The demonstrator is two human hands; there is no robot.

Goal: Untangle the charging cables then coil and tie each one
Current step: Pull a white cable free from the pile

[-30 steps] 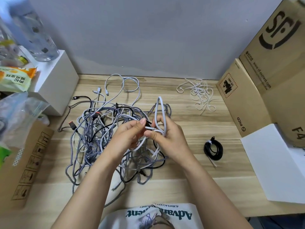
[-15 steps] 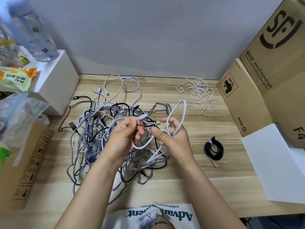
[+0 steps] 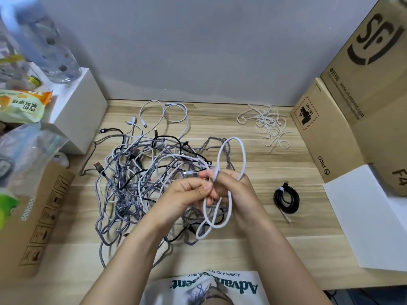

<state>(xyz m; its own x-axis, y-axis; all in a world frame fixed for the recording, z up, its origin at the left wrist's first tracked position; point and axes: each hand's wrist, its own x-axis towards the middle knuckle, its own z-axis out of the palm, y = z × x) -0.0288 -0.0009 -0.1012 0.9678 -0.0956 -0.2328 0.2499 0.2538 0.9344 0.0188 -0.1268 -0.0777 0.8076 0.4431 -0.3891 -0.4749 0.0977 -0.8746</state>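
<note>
A big tangle of grey braided, white and black charging cables [image 3: 141, 183] lies on the wooden desk [image 3: 286, 245]. A white cable [image 3: 236, 148] rises from it in loops above and below my hands. My right hand [image 3: 236, 190] grips those loops, and my left hand [image 3: 189, 192] pinches the same white cable right beside it. A black cable [image 3: 286, 199], coiled and tied with a white tie, lies to the right of my hands. A heap of loose white ties [image 3: 267, 126] sits at the back right.
Cardboard boxes [image 3: 356, 102] and a white sheet [image 3: 365, 221] fill the right side. On the left stand a white box [image 3: 77, 106] with a clear bottle [image 3: 44, 42] on it, snack bags [image 3: 22, 104] and a brown carton [image 3: 37, 219].
My hands have come together over the tangle. The white loop in my right hand has swung up and grown, and more loops now hang below my fingers.
</note>
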